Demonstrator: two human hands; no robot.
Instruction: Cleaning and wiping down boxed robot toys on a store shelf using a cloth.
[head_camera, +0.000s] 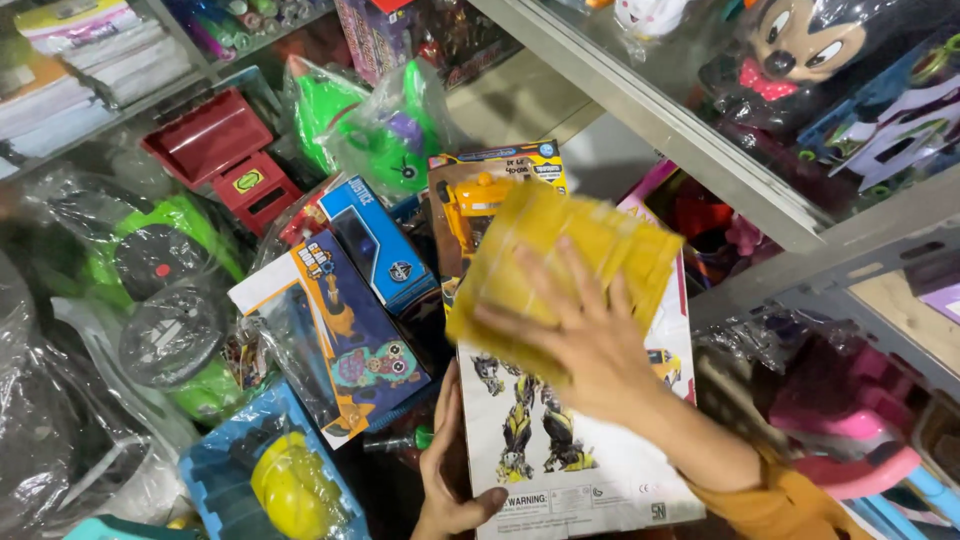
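The right hand (590, 335) lies flat, fingers spread, pressing a yellow cloth (560, 270) against the face of a large toy box (560, 440) printed with a yellow robot figure. The cloth looks folded and blurred, covering the upper part of the box. The left hand (445, 470) grips the box's lower left edge from beneath, thumb curled over the front near the bottom corner, holding it tilted up.

The box rests over a crowded heap of toys — a blue toy box (378, 245) and an orange-and-blue boxed toy (345, 335) lie just to its left, with a bagged green toy (385, 130) and a red plastic toy (225, 155) further back. A metal shelf (700, 140) runs diagonally above, holding a wrapped plush toy (800, 40).

To wipe well, I judge the left hand's grip should keep the box steady while the flat palm spreads pressure evenly — light enough not to dent the cardboard or knock the neighbouring boxes.
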